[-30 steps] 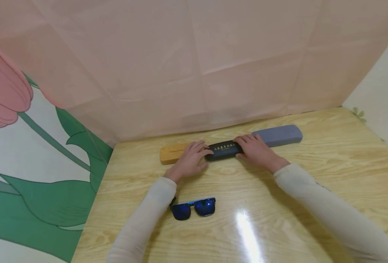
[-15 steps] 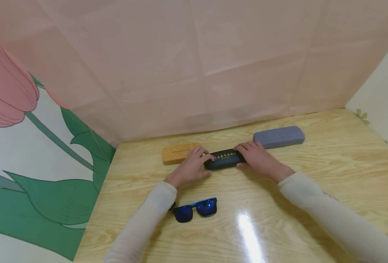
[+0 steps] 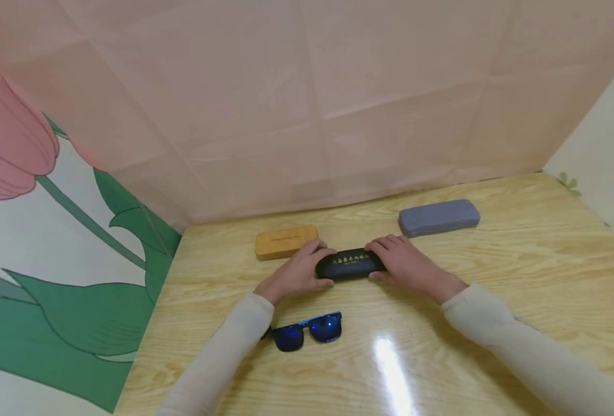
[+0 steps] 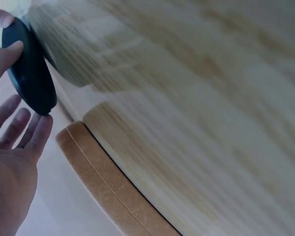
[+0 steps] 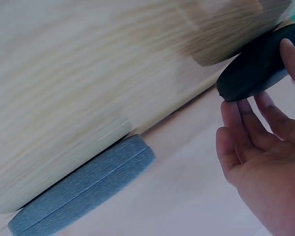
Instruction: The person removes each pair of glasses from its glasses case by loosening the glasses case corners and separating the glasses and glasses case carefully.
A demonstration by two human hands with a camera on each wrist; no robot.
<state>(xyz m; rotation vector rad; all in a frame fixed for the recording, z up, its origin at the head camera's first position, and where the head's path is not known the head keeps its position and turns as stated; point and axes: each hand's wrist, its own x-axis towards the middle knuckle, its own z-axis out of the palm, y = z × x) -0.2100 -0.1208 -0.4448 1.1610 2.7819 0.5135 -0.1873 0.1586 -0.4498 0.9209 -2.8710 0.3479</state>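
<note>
Wooden table (image 3: 520,260) | black case (image 3: 349,263) — between both | left hand (image 3: 297,271), right hand (image 3: 408,263) — gripping its ends

i count three glasses cases on my counter (image 3: 546,271): one black case (image 3: 349,263), one tan case (image 3: 285,242) and one blue-grey case (image 3: 438,217). there is one pair of sunglasses (image 3: 307,330), with two blue lenses. i have two hands in view, my left hand (image 3: 297,271) and my right hand (image 3: 404,263), and two pale sleeves, one on each arm. in my left wrist view i count two cases, the black one and the tan one; in my right wrist view also two, the black one and the blue-grey one. behind the counter i count one pink flower painted on the wall, with two green leaves.
</note>
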